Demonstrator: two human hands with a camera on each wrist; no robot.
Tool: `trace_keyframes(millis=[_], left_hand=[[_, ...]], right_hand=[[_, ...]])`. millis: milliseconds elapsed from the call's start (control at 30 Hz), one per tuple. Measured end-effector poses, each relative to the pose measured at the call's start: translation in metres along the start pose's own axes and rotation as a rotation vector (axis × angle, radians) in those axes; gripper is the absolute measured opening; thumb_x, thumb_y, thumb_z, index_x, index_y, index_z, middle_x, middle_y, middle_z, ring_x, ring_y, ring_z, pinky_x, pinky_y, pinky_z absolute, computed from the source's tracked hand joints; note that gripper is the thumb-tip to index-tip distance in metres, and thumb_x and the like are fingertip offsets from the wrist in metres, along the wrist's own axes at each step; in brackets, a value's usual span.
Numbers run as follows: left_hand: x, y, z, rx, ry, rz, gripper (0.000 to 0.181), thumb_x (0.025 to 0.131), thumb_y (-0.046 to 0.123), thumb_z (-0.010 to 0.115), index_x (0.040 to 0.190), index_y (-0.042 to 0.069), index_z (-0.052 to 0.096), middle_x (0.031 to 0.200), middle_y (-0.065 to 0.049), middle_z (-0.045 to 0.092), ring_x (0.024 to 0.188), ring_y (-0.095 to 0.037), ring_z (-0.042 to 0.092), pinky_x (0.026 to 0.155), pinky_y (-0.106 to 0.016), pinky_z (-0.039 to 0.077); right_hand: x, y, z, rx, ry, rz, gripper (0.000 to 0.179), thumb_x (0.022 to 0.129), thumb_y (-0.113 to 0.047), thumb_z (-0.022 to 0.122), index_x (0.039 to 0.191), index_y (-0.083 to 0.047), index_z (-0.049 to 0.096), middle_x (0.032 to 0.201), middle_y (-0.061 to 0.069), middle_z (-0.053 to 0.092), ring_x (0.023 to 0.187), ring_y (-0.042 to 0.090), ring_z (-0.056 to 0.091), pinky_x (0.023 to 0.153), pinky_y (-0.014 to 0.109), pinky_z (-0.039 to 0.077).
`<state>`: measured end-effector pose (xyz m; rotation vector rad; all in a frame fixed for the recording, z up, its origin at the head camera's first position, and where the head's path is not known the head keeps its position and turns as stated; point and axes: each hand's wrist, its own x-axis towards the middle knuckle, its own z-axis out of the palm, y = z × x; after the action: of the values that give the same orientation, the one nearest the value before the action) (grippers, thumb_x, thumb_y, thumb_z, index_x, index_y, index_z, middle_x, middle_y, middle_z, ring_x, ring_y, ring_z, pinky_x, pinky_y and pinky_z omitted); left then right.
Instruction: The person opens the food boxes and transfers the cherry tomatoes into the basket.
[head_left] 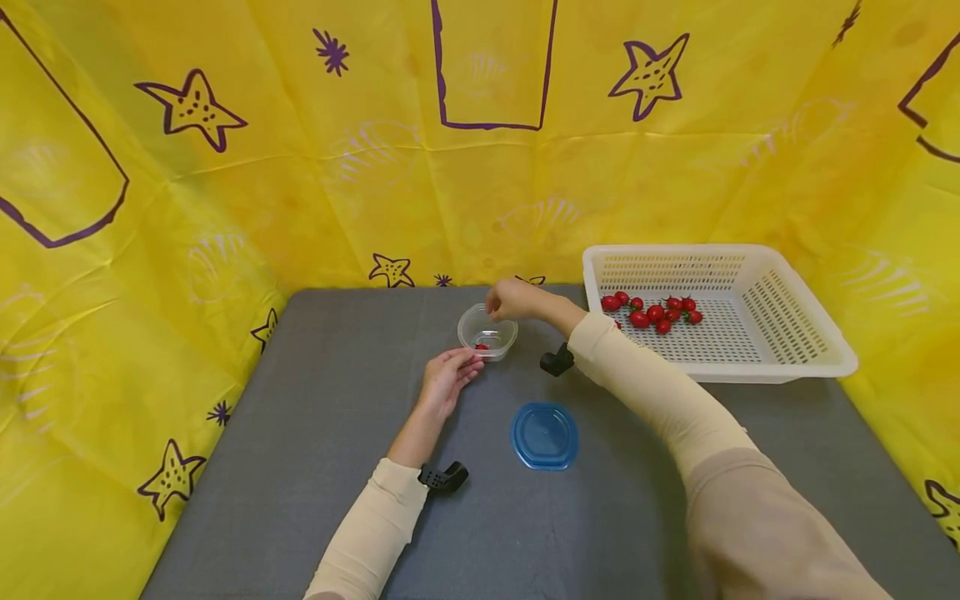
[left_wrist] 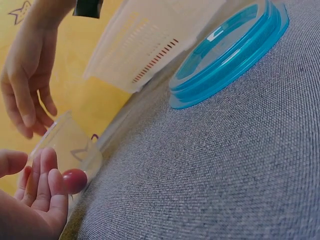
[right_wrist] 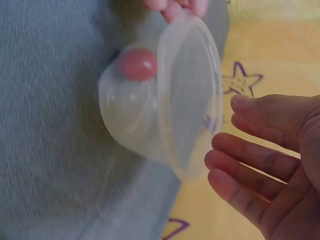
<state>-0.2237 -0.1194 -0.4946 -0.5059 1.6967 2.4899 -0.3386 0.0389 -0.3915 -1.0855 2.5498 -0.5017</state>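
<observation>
A clear round plastic container (head_left: 489,332) stands near the back of the table, its mouth upward. One red cherry tomato (right_wrist: 138,64) lies inside it. My left hand (head_left: 448,379) holds the container's near-left rim, its fingertips (right_wrist: 173,11) touching the edge; the full grip is partly hidden. Above the container's far right side hangs my right hand (head_left: 516,298). In the right wrist view its fingers (right_wrist: 237,187) are spread loosely, with nothing between them, apart from the rim. A blue plastic lid (head_left: 545,436) lies flat on the table, nearer to me than the container.
At the back right a white slotted basket (head_left: 757,367) holds several cherry tomatoes (head_left: 655,314). My right forearm passes in front of its near-left corner. The grey tabletop (head_left: 315,417) meets a yellow patterned curtain (head_left: 360,192) at the back and sides.
</observation>
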Motion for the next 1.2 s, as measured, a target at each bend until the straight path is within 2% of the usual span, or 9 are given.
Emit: trace_keyframes(millis=[233, 500, 667, 833, 1033, 1200], left_hand=[[-0.004, -0.001, -0.003, -0.004, -0.066, 0.067, 0.014, 0.092, 0.014, 0.065, 0.096, 0.001, 0.063, 0.079, -0.001, 0.073, 0.071, -0.008, 0.07, 0.068, -0.021, 0.055], [-0.004, 0.002, 0.0, 0.018, -0.028, 0.006, 0.014, 0.097, 0.008, 0.056, 0.105, -0.003, 0.059, 0.076, 0.003, 0.072, 0.07, -0.007, 0.07, 0.068, -0.02, 0.055], [-0.004, 0.003, 0.001, 0.007, -0.026, -0.021, 0.012, 0.098, 0.006, 0.054, 0.105, -0.003, 0.059, 0.075, 0.003, 0.072, 0.069, -0.007, 0.07, 0.07, -0.021, 0.056], [-0.003, 0.001, 0.001, 0.016, -0.02, -0.008, 0.008, 0.097, 0.006, 0.055, 0.099, 0.001, 0.061, 0.076, 0.003, 0.072, 0.07, -0.007, 0.07, 0.071, -0.022, 0.056], [-0.002, 0.0, 0.001, 0.017, -0.023, -0.008, 0.007, 0.098, 0.006, 0.055, 0.097, 0.003, 0.061, 0.076, 0.003, 0.071, 0.07, -0.007, 0.07, 0.07, -0.022, 0.056], [-0.002, -0.001, 0.001, 0.022, -0.017, -0.009, 0.009, 0.098, 0.007, 0.055, 0.1, 0.001, 0.061, 0.077, 0.003, 0.071, 0.07, -0.007, 0.07, 0.071, -0.022, 0.056]], right_hand=[[0.014, -0.008, 0.019, -0.031, -0.037, -0.01, 0.019, 0.087, -0.013, 0.07, 0.103, -0.002, 0.072, 0.105, 0.012, 0.073, 0.1, 0.026, 0.065, 0.094, 0.036, 0.05], [0.027, -0.011, 0.035, -0.074, -0.112, 0.05, 0.022, 0.084, -0.013, 0.07, 0.104, -0.004, 0.073, 0.106, 0.011, 0.072, 0.097, 0.026, 0.063, 0.086, 0.033, 0.053], [0.031, -0.009, 0.046, -0.113, -0.124, 0.032, 0.019, 0.084, -0.012, 0.068, 0.101, -0.005, 0.074, 0.104, 0.01, 0.074, 0.093, 0.025, 0.064, 0.084, 0.033, 0.054], [0.033, -0.01, 0.052, -0.133, -0.111, 0.022, 0.017, 0.084, -0.008, 0.063, 0.096, -0.006, 0.076, 0.098, 0.008, 0.075, 0.085, 0.021, 0.062, 0.079, 0.031, 0.053], [0.033, -0.011, 0.055, -0.119, -0.103, 0.049, 0.014, 0.083, -0.006, 0.064, 0.09, -0.007, 0.076, 0.088, 0.006, 0.074, 0.076, 0.017, 0.057, 0.069, 0.025, 0.048], [0.034, -0.01, 0.056, -0.122, -0.104, 0.044, 0.013, 0.084, -0.007, 0.065, 0.09, -0.007, 0.076, 0.088, 0.006, 0.075, 0.076, 0.017, 0.057, 0.069, 0.026, 0.048]])
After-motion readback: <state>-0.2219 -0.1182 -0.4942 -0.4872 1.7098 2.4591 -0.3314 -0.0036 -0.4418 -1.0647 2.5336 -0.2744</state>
